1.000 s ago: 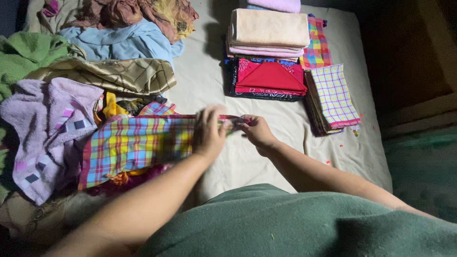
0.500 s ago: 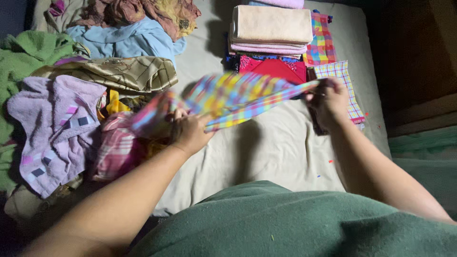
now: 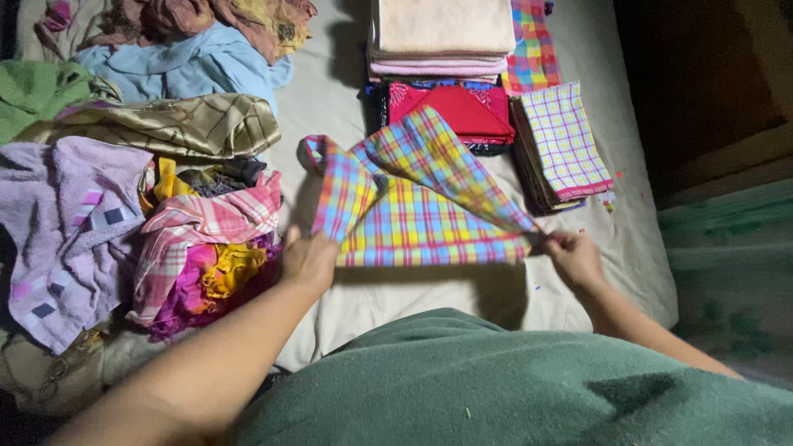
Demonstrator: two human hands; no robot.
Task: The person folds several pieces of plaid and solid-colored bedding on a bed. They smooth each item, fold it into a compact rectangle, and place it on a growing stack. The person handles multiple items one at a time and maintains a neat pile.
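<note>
A bright plaid cloth in yellow, blue and pink lies partly spread on the pale bed sheet. My left hand grips its near left corner. My right hand pinches its near right corner, pulling the near edge taut between them. The far part of the cloth is rumpled and folded over, reaching toward the red folded cloth.
A heap of unfolded clothes lies at the left: a lilac towel, a pink plaid cloth, an olive striped cloth, a light blue garment. Folded stacks stand at the back, with a small checked stack at the right near the bed's edge.
The plaid cloth was lifted out of the heap, swung up in the air and brought down onto the sheet. Both hands moved apart and toward me, stretching its near edge.
</note>
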